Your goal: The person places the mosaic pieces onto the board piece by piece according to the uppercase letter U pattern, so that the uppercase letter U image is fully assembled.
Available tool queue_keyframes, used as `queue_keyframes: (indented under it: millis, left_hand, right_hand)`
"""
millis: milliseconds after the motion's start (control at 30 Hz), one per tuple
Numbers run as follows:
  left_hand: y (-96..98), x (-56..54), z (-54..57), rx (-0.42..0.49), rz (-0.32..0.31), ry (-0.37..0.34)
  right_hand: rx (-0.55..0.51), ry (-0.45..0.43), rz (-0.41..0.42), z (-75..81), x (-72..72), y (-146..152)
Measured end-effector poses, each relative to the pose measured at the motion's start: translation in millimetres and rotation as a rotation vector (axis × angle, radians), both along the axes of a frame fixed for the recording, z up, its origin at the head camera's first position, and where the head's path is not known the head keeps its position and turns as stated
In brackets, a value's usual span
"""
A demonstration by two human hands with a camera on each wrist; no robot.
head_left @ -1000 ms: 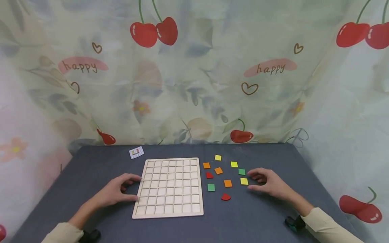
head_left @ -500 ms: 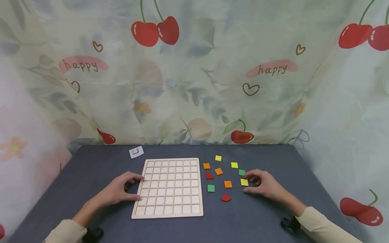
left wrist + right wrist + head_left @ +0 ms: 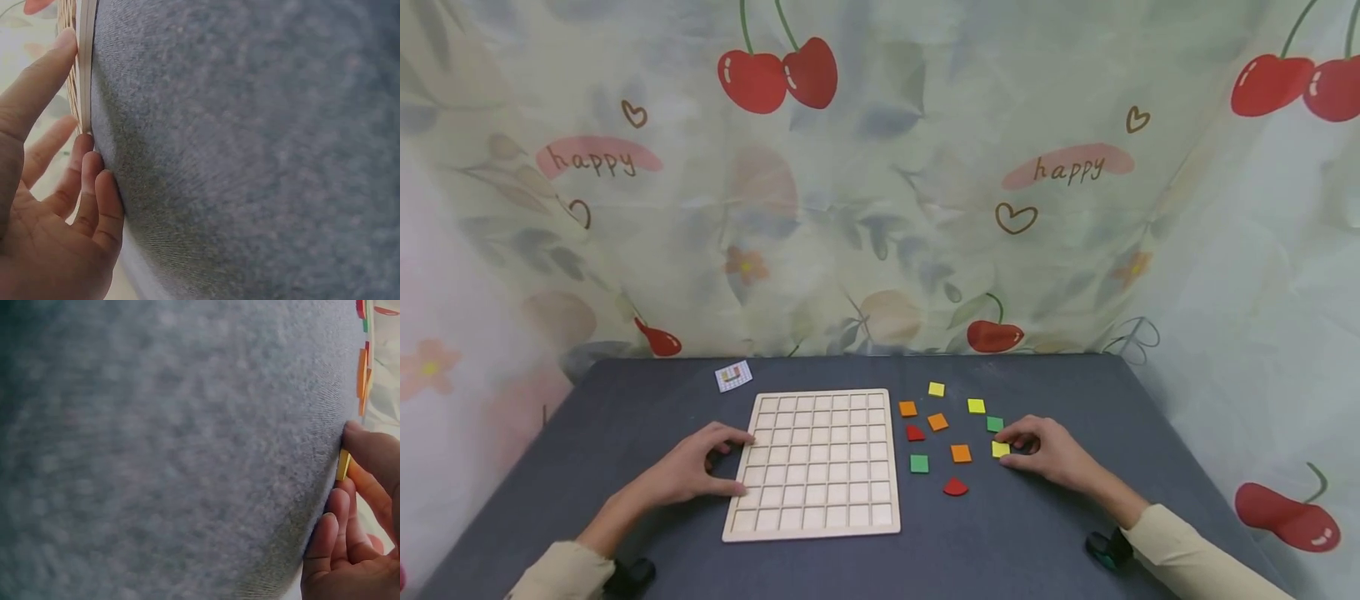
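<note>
A pale wooden grid board (image 3: 817, 464) lies flat on the table. My left hand (image 3: 691, 467) rests at its left side, thumb and index finger spread apart and touching the rim. The left wrist view shows the left thumb (image 3: 39, 84) against the board's edge (image 3: 87, 69). To the right of the board, my right hand (image 3: 1054, 451) pinches a yellow square tile (image 3: 1001, 449) between thumb and index finger, low at the tabletop. That yellow tile (image 3: 343, 465) shows edge-on in the right wrist view. A green square tile (image 3: 995, 424) lies just beyond the fingers.
Orange tiles (image 3: 961, 453), two more yellow tiles (image 3: 976, 406), another green tile (image 3: 919, 463) and two red curved-edge pieces (image 3: 955, 487) lie scattered right of the board. A small printed card (image 3: 733, 376) is at the back left. Dark cloth covers the table (image 3: 1000, 550); a patterned curtain (image 3: 880, 208) stands behind.
My right hand has moved left to the nearest yellow tile, and its thumb and index finger have closed on it. The left hand has shifted slightly onto the board's rim.
</note>
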State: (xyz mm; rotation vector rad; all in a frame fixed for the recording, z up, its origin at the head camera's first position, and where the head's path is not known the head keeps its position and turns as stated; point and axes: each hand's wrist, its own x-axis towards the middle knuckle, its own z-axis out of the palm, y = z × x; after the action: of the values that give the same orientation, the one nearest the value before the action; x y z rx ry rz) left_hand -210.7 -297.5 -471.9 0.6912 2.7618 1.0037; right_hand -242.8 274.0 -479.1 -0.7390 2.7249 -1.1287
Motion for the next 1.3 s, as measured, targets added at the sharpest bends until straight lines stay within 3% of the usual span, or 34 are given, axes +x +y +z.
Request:
queue_keyframes:
  millis: [400,600,900,1100,1300]
  left_hand:
    - [1.6,-5.7,1.7,-0.021,-0.012,-0.054]
    - [4.4,-7.7,4.9,-0.013,-0.009,-0.087]
    - [2.0,-9.5,3.7,-0.008,0.008,-0.121]
    - [1.3,-11.1,4.3,-0.013,0.004,-0.135]
    - [1.9,-13.8,4.1,-0.02,-0.004,-0.138]
  right_hand:
    - [-0.015,0.037,0.034,0.1,-3.1,1]
    - [-0.094,0.058,0.085,3.6,-6.9,-8]
    - [-0.262,-0.031,0.173,9.1,-13.6,-26]
    - [-0.322,-0.045,0.152,10.6,-14.7,-42]
    - [-0.334,-0.087,0.078,10.7,-17.7,-54]
